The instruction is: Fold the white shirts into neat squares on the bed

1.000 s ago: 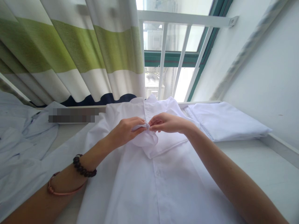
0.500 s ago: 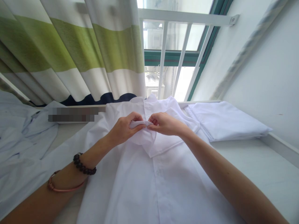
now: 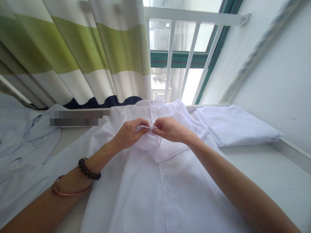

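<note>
A white button-up shirt lies spread in front of me, its button strip running down the middle. My left hand pinches a fold of the shirt's cloth between thumb and fingers. Close beside it, my right hand pinches the same fold from the other side, the fingertips of both hands nearly touching. The held edge is lifted a little, and a loose flap of cloth hangs below it. Whether a button sits between the fingertips is too small to tell. A dark bead bracelet and a copper bangle circle my left wrist.
Folded white cloth lies at the right on the pale surface. Crumpled white garments lie at the left. Behind are a green-and-white curtain, a white railing before the window, and a wall on the right.
Both hands stay at the same spot on the shirt. The fingertips have shifted slightly, and the pinched fold looks flatter and narrower. The view has moved very little.
</note>
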A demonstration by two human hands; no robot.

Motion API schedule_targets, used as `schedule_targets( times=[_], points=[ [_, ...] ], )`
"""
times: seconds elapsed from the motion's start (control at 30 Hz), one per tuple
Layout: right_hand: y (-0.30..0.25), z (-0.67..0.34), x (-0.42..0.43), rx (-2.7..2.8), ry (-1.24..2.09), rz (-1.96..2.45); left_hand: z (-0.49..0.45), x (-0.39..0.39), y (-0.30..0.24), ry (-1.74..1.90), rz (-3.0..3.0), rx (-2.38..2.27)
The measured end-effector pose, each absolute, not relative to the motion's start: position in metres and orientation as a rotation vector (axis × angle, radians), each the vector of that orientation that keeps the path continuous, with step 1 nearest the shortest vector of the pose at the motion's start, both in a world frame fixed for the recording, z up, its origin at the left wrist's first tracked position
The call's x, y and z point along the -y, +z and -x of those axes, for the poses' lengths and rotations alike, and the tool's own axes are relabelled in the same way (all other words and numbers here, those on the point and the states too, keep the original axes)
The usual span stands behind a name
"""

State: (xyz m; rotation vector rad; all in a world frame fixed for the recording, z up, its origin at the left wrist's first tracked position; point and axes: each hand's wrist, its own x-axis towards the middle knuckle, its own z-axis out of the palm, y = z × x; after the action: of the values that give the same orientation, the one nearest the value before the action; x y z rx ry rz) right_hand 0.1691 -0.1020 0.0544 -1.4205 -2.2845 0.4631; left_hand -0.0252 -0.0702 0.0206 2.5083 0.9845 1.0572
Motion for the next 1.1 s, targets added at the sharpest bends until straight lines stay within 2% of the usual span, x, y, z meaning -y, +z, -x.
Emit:
schedule_targets(
  times=[0.5,1.1],
  points=[
    [0.053,-0.17,0.105,2.28,0.454,1.294,0.028,0.07,0.017,1.069,-2.551,-1.051],
    [0.05,-0.167,0.109,2.361,0.24,1.323,0.028,0.073,0.026,0.972,-2.567,-0.992]
  ],
)
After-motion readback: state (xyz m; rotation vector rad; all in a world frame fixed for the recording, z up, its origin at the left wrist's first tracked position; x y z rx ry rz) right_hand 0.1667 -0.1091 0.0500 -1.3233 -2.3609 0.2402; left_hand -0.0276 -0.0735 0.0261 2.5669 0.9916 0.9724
